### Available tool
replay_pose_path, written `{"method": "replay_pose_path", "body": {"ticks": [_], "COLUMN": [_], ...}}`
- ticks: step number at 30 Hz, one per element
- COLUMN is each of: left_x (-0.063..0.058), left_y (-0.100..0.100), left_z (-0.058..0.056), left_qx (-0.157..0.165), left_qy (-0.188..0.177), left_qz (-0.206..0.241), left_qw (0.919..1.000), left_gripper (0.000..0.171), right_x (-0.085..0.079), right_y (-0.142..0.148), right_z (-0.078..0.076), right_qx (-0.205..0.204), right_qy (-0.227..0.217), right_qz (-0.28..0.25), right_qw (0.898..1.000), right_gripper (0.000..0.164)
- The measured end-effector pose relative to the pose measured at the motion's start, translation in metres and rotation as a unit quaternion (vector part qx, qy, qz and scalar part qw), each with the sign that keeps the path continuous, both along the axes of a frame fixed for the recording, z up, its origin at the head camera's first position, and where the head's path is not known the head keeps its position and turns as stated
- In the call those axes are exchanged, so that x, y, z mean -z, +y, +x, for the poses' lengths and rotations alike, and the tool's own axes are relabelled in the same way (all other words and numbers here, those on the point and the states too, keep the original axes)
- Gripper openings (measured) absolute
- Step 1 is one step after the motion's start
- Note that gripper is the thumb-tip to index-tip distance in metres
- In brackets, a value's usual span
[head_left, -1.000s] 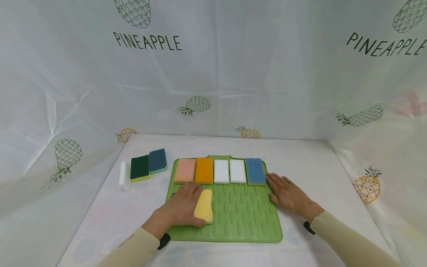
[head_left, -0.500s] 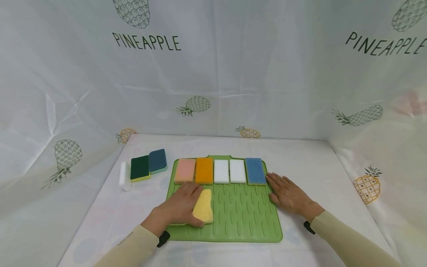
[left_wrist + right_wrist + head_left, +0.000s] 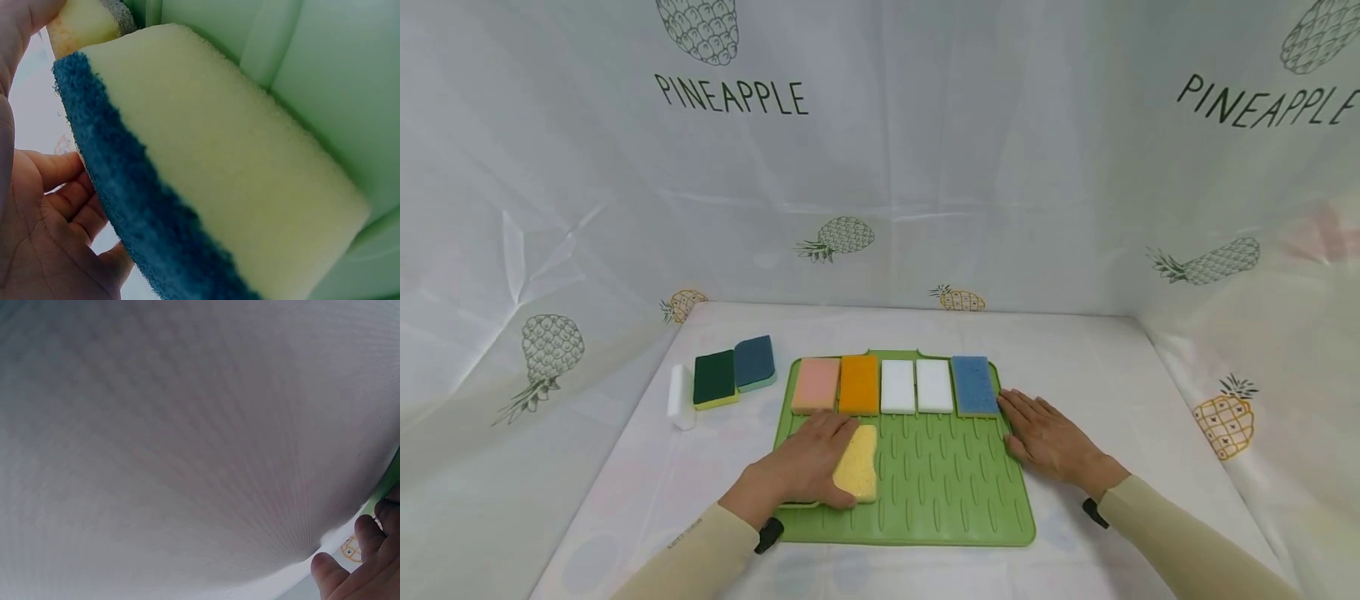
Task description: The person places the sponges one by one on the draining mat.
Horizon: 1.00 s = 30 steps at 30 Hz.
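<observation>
In the head view my left hand (image 3: 808, 458) lies over the left part of the green mat (image 3: 951, 475), its fingers and thumb at a yellow sponge (image 3: 857, 467). Beneath the palm, mostly hidden, is another sponge. Up close in the left wrist view, a sponge with pale foam and a blue scouring side (image 3: 219, 144) fills the middle. Behind it the thumb touches the yellow sponge (image 3: 84, 28), which shows a greyish side. My right hand (image 3: 1048, 437) rests with extended fingers along the mat's right edge, beside a blue sponge (image 3: 975, 386), and holds nothing.
Along the mat's far edge lie a pink sponge (image 3: 816, 385), an orange sponge (image 3: 859, 385) and two white sponges (image 3: 898, 387). Left of the mat are a dark green sponge (image 3: 715, 377), a dark blue sponge (image 3: 755, 362) and a white block (image 3: 681, 396). A pineapple-print sheet (image 3: 1000, 167) hangs behind.
Under the left hand, the mostly hidden sponge has shifted: its blue corner beyond the hand is gone, and an edge shows on the near side. The right hand has stayed put.
</observation>
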<state>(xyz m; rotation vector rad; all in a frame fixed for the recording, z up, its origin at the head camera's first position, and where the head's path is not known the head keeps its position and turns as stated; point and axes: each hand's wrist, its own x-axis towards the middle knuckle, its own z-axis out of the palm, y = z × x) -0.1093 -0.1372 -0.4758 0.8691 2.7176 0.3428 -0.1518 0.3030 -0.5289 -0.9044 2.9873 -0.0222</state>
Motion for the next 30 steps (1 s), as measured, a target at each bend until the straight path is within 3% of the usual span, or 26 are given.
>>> {"method": "replay_pose_path", "body": {"ticks": [4,7,11,15,22,30], "left_x": [0.000,-0.001,-0.007,-0.014,-0.028,-0.032], "left_y": [-0.001,-0.005,-0.018,-0.042,-0.093,-0.131], "left_z": [0.000,-0.001,-0.006,-0.014,-0.037,-0.064], "left_qx": [-0.010,-0.023,-0.030,-0.056,-0.094,-0.117], "left_qy": [-0.023,-0.021,0.054,0.130,0.195,0.242], "left_qz": [0.009,0.018,0.036,0.043,0.003,0.014], "left_qw": [0.9996,0.9994,0.9975,0.9890,0.9763,0.9631], "left_gripper": [0.118,0.113,0.087,0.069,0.065,0.054], "right_x": [0.001,0.001,0.001,0.001,0.000,0.000], "right_y": [0.001,0.000,0.001,0.002,0.001,-0.001], "right_z": [0.000,0.001,0.001,0.001,0.001,0.002], "right_qx": [0.000,-0.001,-0.001,0.000,-0.002,0.000], "right_qy": [-0.002,0.001,0.003,-0.001,0.003,-0.003], "right_qz": [-0.005,-0.008,-0.006,-0.001,-0.005,-0.011], "right_qw": [1.000,1.000,1.000,1.000,1.000,1.000], "right_gripper": [0.068,0.067,0.068,0.068,0.067,0.067]}}
